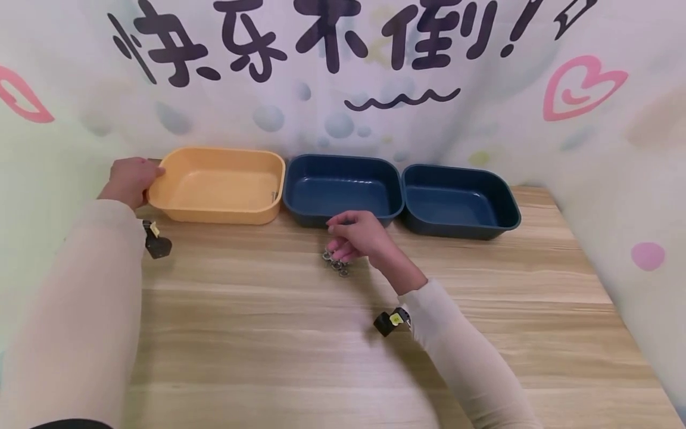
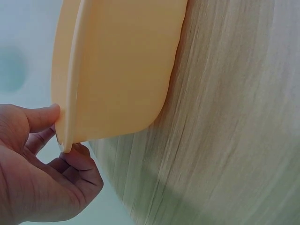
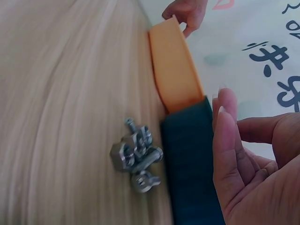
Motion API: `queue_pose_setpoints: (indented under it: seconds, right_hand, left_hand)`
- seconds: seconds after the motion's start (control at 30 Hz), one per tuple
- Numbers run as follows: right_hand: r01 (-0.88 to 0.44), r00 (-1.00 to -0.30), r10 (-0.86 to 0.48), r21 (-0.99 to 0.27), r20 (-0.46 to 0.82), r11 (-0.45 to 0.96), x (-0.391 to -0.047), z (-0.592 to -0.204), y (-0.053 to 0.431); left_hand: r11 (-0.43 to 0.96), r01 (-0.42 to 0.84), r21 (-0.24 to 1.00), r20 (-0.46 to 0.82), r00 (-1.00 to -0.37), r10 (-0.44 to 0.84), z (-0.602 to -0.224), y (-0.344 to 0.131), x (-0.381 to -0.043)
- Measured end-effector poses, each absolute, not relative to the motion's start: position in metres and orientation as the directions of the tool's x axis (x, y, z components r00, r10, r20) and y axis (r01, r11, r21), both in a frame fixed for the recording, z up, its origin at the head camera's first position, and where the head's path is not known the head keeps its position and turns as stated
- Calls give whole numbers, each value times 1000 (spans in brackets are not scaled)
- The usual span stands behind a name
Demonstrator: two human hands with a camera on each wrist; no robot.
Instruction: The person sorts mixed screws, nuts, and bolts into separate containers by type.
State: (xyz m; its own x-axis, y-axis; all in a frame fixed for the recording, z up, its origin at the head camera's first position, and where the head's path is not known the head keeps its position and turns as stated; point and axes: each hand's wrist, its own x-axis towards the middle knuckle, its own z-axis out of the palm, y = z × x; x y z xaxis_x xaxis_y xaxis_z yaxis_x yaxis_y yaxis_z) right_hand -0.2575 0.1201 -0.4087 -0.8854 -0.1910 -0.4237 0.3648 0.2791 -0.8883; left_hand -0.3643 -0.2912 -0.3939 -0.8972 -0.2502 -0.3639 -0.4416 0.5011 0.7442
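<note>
Left hand: left hand pinching the rim at the left end of the yellow bin, thumb on one side, fingers on the other.
Right hand: right hand over the hardware, in front of the middle blue bin; fingers loosely extended, thumb close to them, nothing visible in the grasp.
Hardware: small heap of metal nuts and bolts on the table, nearer its back edge than its front, just off the middle bin's front wall.
Bins: row along the table's back edge; yellow by the back left corner, blue in the middle, right blue bin toward the back right corner.
Inside yellow: small metal piece at its right end; type too small to tell.
Backdrop: printed cloth behind the bins.
</note>
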Motion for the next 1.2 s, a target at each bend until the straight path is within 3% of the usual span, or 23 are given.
queue_pose_setpoints:
  seconds: [0.5,1.2]
  right_hand:
    - [371,-871,-159,-834,-466,409,-263,-430,121]
    - [412,-840,-131,-775,-527,480,-264,-447,120]
  left_hand:
    - [478,-460,748,-381,-888,-258,-396,-296,-371]
    - [426,-465,776,-381,-884,-271,-398,-295,-366]
